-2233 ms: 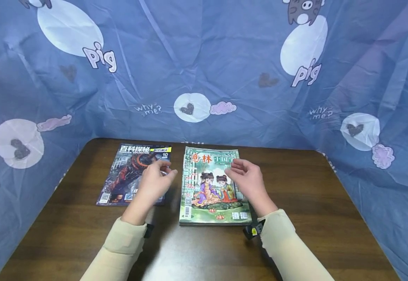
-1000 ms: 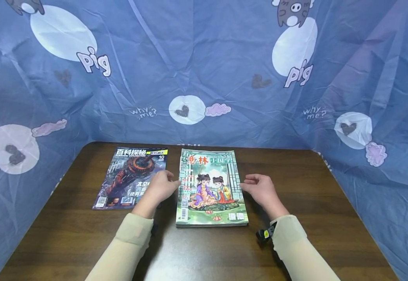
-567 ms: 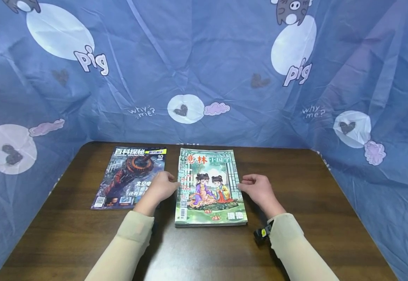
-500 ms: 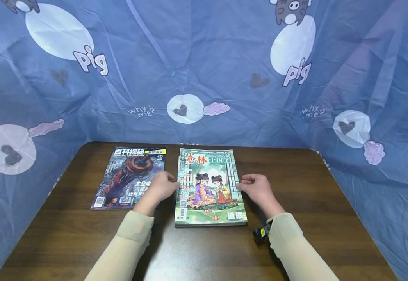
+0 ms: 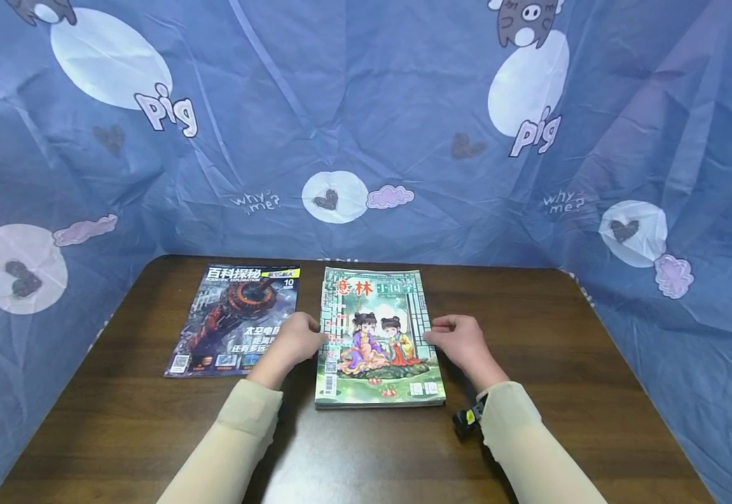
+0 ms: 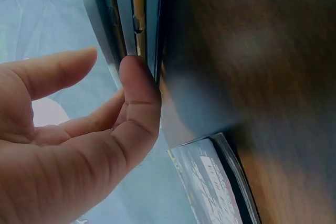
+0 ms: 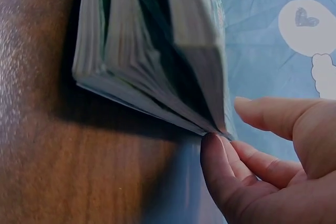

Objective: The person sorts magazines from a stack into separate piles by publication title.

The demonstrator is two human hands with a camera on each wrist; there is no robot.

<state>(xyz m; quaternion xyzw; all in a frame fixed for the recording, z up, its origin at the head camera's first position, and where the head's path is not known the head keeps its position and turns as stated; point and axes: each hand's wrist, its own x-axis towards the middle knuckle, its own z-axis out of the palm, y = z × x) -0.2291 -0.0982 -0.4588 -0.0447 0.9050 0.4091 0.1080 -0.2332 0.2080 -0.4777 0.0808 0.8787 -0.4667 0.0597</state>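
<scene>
A stack of magazines (image 5: 381, 329) lies on the table, its top one green with two cartoon children on the cover. My left hand (image 5: 299, 337) is at the stack's left side. In the left wrist view one digit tip touches the spines (image 6: 122, 3), while another finger points out straight, apart from them. At the right side is my right hand (image 5: 463, 341), one fingertip right at the page edges (image 7: 131, 45) in the right wrist view. There the pages fan apart unevenly. The hands' undersides are hidden in the head view.
A dark science magazine (image 5: 233, 322) lies flat to the left, partly behind my left hand. The brown wooden table (image 5: 548, 392) has rounded far corners. Blue cloth printed with pigs and hearts (image 5: 340, 91) hangs around its back and sides.
Both hands have come down from above the magazines to the two sides of the stack. Lately the left hand has slid slightly nearer to me; the stack has hardly moved.
</scene>
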